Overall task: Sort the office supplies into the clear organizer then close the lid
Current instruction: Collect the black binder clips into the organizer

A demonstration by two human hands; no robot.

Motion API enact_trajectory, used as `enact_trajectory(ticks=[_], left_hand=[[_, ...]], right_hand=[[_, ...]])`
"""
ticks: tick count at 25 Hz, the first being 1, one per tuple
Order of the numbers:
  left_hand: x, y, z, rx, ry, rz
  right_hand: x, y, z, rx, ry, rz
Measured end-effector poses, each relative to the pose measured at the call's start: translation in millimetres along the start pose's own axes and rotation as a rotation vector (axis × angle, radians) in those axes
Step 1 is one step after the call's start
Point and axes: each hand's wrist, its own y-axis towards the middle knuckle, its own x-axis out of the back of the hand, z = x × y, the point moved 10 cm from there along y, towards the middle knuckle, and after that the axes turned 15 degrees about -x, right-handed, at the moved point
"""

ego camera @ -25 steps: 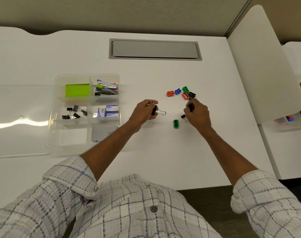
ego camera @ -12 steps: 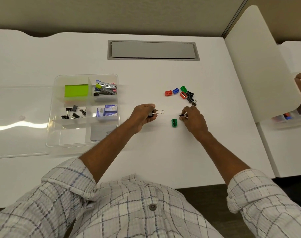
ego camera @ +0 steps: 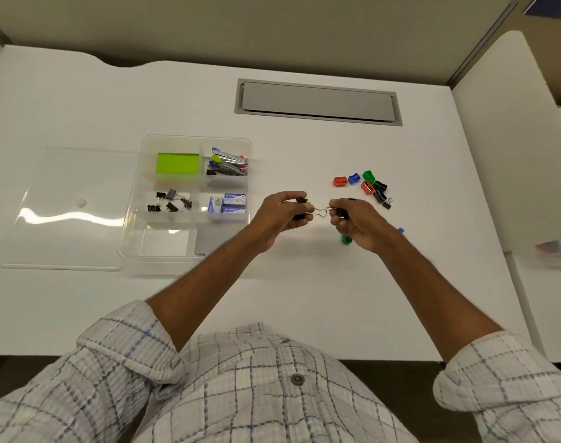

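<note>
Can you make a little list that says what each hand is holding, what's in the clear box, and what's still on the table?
left hand: grips a black binder clip
right hand: grips a smaller black clip
clear organizer: green sticky notes, staplers, small binder clips, staple boxes
lid: off, lying left of the organizer
loose on desk: coloured pencil sharpeners

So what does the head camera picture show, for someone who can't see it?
Two hands, left hand and right hand, each hold a black binder clip above a white desk. A clear organizer sits left, small colored sharpeners right.
</note>
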Motion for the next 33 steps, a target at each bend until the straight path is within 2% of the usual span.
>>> enact_trajectory(ticks=[3,9,11,14,17,20,21,27,33], left_hand=[[30.3,-10.7,-18.1,-0.050,0.044,-0.018],[137.0,-28.8,-61.1,-0.125,0.052,-0.160],[181.8,-33.2,-74.1,-0.144,0.086,-0.240],[247.5,-37.0,-87.2,-0.146,0.280,-0.318],[280.9,-34.0,-95.0,-0.164,0.539,-0.244],[283.4,-25.0,-106.8,-0.251,0.941,-0.136],[281.2,-21.6,-107.9,-0.270,1.011,-0.105],[280.8,-7.7,-108.3,-0.291,1.124,-0.023],[274.4,-3.3,-109.5,-0.339,1.221,0.061]], right_hand=[[-54.7,-11.0,0.2,-0.036,0.026,0.147],[-171.5,-23.7,6.7,-0.083,0.014,0.340],[-205.6,-23.4,9.2,-0.091,-0.007,0.347],[-253.8,-22.3,14.1,-0.069,-0.089,0.345],[-293.5,-18.8,17.6,-0.079,-0.124,0.323],[-316.9,-10.9,23.1,-0.061,-0.135,0.270],[-321.0,-7.1,24.1,-0.056,-0.167,0.242],[-326.2,9.5,27.8,0.047,-0.307,0.063],[-318.7,8.4,25.7,0.174,-0.415,0.021]])
